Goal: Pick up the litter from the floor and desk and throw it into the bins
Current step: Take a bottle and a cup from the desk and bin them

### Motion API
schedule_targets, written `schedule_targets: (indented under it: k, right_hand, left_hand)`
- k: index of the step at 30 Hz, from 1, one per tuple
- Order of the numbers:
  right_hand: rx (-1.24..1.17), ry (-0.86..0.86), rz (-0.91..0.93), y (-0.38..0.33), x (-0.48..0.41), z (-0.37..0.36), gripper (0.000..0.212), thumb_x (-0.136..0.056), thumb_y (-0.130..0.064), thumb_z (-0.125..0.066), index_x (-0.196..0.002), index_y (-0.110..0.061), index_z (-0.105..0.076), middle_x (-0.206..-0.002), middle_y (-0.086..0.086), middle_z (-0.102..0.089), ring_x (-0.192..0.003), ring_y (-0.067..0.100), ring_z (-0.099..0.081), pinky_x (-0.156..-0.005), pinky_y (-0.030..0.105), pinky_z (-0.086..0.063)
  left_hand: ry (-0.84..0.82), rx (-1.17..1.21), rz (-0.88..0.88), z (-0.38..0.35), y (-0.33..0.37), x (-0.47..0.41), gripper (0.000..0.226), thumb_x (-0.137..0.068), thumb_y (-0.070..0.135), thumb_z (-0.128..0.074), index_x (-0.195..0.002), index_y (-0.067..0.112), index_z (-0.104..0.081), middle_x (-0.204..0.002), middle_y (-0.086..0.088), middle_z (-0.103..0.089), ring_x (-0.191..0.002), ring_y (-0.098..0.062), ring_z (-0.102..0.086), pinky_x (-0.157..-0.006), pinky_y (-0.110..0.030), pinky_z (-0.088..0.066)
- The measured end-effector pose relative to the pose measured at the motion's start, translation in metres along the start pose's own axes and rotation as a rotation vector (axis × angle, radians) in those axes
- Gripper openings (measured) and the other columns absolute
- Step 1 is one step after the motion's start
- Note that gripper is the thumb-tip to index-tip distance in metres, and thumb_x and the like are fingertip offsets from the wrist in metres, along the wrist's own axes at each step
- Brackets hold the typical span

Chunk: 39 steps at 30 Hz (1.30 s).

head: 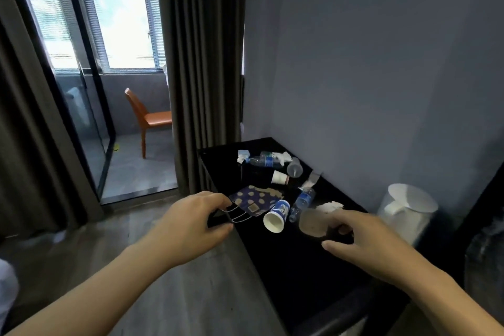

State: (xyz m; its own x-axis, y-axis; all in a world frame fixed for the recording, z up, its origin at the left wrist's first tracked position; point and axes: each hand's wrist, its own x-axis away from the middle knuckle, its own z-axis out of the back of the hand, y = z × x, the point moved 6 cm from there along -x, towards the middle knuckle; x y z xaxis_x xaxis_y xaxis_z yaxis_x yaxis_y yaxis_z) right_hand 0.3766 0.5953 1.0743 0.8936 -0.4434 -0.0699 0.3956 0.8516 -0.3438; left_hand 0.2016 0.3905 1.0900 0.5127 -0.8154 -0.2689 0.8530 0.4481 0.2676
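Two hands work over the black desk (286,267) by the wall. The left hand (191,224) pinches the ear loops of a blue dotted face mask (255,199) at the desk's near left edge; the mask's long axis runs away from the fingers toward the wall. Just beside it a paper cup (276,216) lies on its side, mouth facing the camera. The right hand (365,245) has its fingers spread at a blurred translucent cup (313,222); whether it grips is unclear. A white-lined bin (395,213) stands right of the desk.
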Motion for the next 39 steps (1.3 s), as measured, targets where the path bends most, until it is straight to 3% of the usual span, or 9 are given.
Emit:
schedule_targets:
  k: [6,12,22,27,31,36,39]
  right_hand:
    - [-0.048,-0.087,-0.125,0.017,-0.052,-0.046,0.047,-0.081,-0.048,-0.066,-0.125,-0.036,-0.054,-0.114,-0.020,-0.058,-0.100,-0.003,-0.055,-0.085,0.017,-0.046]
    - [-0.089,-0.106,-0.235,0.057,-0.112,-0.067,0.050,-0.079,-0.048,-0.068,-0.125,-0.033,-0.055,-0.116,-0.016,-0.060,-0.102,-0.001,-0.056,-0.088,0.023,-0.049]
    - [-0.212,-0.197,-0.329,0.122,-0.207,-0.104,0.050,-0.083,-0.040,-0.068,-0.129,-0.026,-0.054,-0.123,-0.010,-0.058,-0.106,0.003,-0.055,-0.090,0.020,-0.047]
    - [-0.275,-0.202,-0.419,0.141,-0.232,-0.126,0.051,-0.081,-0.040,-0.070,-0.128,-0.027,-0.055,-0.120,-0.010,-0.059,-0.105,0.004,-0.056,-0.092,0.022,-0.048]
    - [-0.288,-0.200,-0.503,0.147,-0.249,-0.147,0.046,-0.081,-0.042,-0.071,-0.123,-0.031,-0.056,-0.117,-0.010,-0.059,-0.102,0.005,-0.056,-0.089,0.024,-0.049]
    - [-0.324,-0.143,-0.642,0.148,-0.272,-0.163,0.047,-0.079,-0.041,-0.073,-0.122,-0.033,-0.058,-0.112,-0.011,-0.059,-0.098,0.004,-0.058,-0.084,0.020,-0.048]
    - [-0.349,-0.108,-0.714,0.142,-0.289,-0.172,0.036,-0.079,-0.038,-0.074,-0.111,-0.038,-0.057,-0.102,-0.014,-0.058,-0.090,-0.001,-0.057,-0.080,0.018,-0.046]
  left_hand:
    - [-0.093,0.089,-0.028,-0.042,-0.050,-0.057,0.036,-0.083,0.038,-0.065,-0.117,0.027,-0.061,-0.111,0.010,-0.061,-0.103,-0.008,-0.059,-0.085,-0.019,-0.044]
    - [-0.186,0.138,-0.073,-0.086,-0.075,-0.122,0.040,-0.080,0.047,-0.058,-0.115,0.028,-0.061,-0.107,0.013,-0.061,-0.097,-0.001,-0.057,-0.088,-0.022,-0.047]
    - [-0.254,0.192,-0.034,-0.151,-0.105,-0.230,0.033,-0.082,0.038,-0.066,-0.114,0.031,-0.060,-0.101,0.020,-0.052,-0.094,0.000,-0.054,-0.084,-0.018,-0.043]
    - [-0.329,0.257,-0.074,-0.190,-0.125,-0.260,0.037,-0.083,0.037,-0.068,-0.118,0.035,-0.057,-0.112,0.029,-0.044,-0.099,0.010,-0.050,-0.081,-0.004,-0.039]
    - [-0.378,0.286,-0.144,-0.214,-0.141,-0.292,0.029,-0.084,0.033,-0.068,-0.112,0.032,-0.060,-0.104,0.025,-0.054,-0.093,0.011,-0.055,-0.078,-0.003,-0.044]
    - [-0.478,0.302,-0.140,-0.246,-0.168,-0.336,0.032,-0.086,0.037,-0.062,-0.116,0.028,-0.060,-0.109,0.016,-0.060,-0.100,-0.002,-0.057,-0.088,-0.025,-0.050]
    - [-0.489,0.284,-0.160,-0.256,-0.188,-0.361,0.035,-0.087,0.038,-0.060,-0.119,0.027,-0.059,-0.112,0.015,-0.059,-0.101,-0.001,-0.056,-0.088,-0.019,-0.047]
